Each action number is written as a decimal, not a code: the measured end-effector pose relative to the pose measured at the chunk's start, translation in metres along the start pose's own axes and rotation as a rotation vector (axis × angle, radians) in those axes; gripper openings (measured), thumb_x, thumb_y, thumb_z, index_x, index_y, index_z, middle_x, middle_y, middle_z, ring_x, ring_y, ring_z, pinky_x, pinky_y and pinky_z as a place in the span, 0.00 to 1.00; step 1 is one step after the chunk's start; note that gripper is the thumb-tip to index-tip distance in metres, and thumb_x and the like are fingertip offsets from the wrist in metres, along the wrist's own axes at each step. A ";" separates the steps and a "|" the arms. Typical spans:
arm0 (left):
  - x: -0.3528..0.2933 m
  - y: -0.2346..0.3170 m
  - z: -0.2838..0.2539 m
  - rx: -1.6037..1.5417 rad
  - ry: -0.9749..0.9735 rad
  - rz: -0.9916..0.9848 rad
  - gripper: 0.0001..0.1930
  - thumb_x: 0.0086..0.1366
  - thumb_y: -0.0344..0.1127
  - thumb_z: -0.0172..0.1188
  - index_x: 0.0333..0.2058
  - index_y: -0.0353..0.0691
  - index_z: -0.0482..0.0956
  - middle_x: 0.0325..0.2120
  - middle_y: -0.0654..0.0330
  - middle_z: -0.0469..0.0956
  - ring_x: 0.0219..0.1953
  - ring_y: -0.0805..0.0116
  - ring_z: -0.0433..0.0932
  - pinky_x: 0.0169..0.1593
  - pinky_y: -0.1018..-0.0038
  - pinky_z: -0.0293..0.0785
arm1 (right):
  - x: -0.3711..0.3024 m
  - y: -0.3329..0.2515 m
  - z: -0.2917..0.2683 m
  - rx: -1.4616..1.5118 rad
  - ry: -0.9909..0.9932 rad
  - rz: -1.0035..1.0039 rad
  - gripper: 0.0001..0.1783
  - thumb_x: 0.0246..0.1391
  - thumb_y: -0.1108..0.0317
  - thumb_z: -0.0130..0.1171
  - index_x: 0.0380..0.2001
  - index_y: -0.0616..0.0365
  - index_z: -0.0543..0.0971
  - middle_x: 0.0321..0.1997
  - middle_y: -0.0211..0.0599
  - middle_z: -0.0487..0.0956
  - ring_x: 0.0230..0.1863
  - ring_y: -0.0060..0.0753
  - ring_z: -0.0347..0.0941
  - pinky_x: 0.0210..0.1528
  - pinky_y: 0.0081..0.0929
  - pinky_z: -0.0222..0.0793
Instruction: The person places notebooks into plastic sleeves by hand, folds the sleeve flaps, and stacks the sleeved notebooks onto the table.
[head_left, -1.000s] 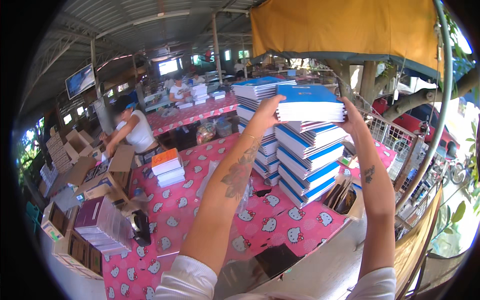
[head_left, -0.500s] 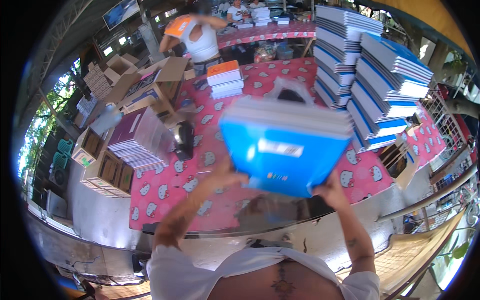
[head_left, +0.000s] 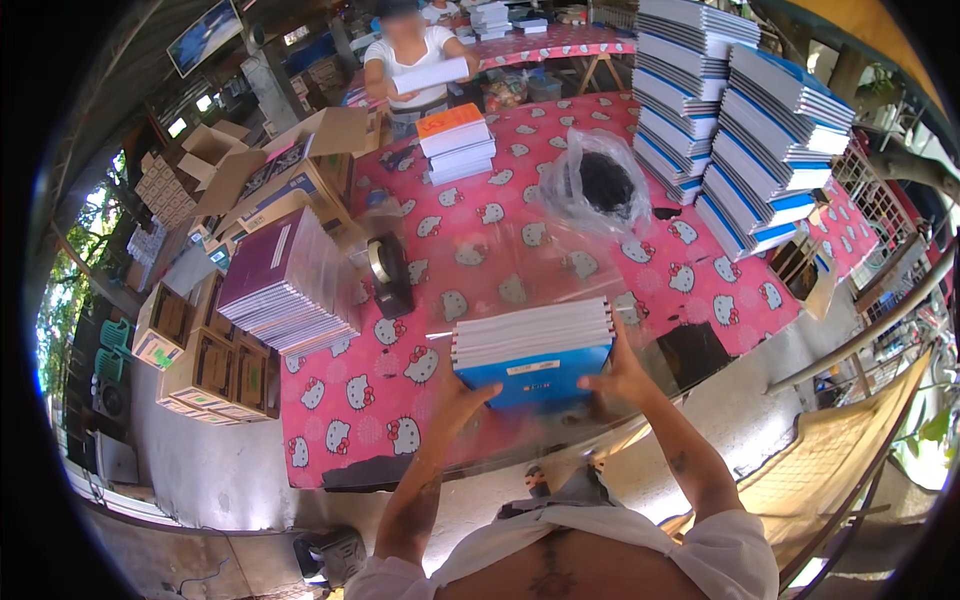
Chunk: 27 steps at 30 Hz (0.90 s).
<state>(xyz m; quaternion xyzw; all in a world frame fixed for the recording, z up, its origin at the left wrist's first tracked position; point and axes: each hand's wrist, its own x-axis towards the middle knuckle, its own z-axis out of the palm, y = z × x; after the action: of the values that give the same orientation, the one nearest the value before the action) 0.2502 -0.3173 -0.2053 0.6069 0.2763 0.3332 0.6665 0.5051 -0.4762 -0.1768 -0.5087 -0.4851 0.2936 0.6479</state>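
Wore a white short-sleeved shirt, sleeves ending above the elbows, with a dark printed mark down the middle of the chest. Forearms bare, small dark tattoos on both. Left hand point(head_left: 462, 398) and right hand point(head_left: 617, 382) bare too: no gloves, no rings or watch to be made out.

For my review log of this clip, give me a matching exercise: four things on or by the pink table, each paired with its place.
Things:
1. blue notebook bundle
2. tape dispenser
3. clear plastic bag
4. orange-topped stack

Places:
A. far side of the table, in front of a person in a white top
B. between the left hand and right hand, at the near edge
C. beside the tall blue-and-white stacks
D. next to the purple-covered stack on the left

Pairs: 1-B, 2-D, 3-C, 4-A
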 end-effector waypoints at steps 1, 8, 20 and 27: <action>-0.001 -0.002 0.002 -0.006 -0.014 -0.004 0.42 0.50 0.20 0.70 0.63 0.37 0.58 0.53 0.54 0.71 0.56 0.65 0.71 0.56 0.66 0.71 | -0.004 0.009 0.004 -0.009 0.013 0.004 0.62 0.35 0.75 0.76 0.69 0.59 0.47 0.63 0.41 0.65 0.65 0.37 0.61 0.67 0.36 0.55; 0.008 -0.012 -0.013 0.136 0.006 0.151 0.45 0.49 0.23 0.72 0.64 0.36 0.56 0.55 0.52 0.69 0.57 0.61 0.71 0.58 0.63 0.70 | 0.010 0.031 0.014 0.193 0.058 0.045 0.59 0.31 0.67 0.83 0.63 0.56 0.55 0.58 0.38 0.69 0.62 0.32 0.63 0.65 0.35 0.59; 0.012 0.146 0.064 1.462 -0.413 0.479 0.60 0.52 0.65 0.66 0.66 0.23 0.48 0.67 0.34 0.49 0.71 0.40 0.50 0.71 0.50 0.46 | 0.015 0.030 0.007 0.176 0.047 -0.028 0.54 0.29 0.66 0.84 0.58 0.59 0.59 0.55 0.40 0.70 0.60 0.32 0.65 0.63 0.35 0.61; 0.047 0.155 0.090 1.545 -0.480 0.336 0.47 0.46 0.64 0.71 0.50 0.27 0.67 0.46 0.36 0.75 0.51 0.43 0.76 0.52 0.55 0.72 | 0.020 0.035 0.009 0.160 0.048 -0.087 0.49 0.30 0.66 0.83 0.55 0.60 0.64 0.53 0.39 0.71 0.57 0.30 0.67 0.61 0.32 0.62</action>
<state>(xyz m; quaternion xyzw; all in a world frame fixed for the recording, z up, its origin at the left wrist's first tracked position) 0.3318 -0.3306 -0.0398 0.9821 0.1832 0.0058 0.0438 0.5080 -0.4450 -0.2035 -0.4405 -0.4662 0.2906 0.7100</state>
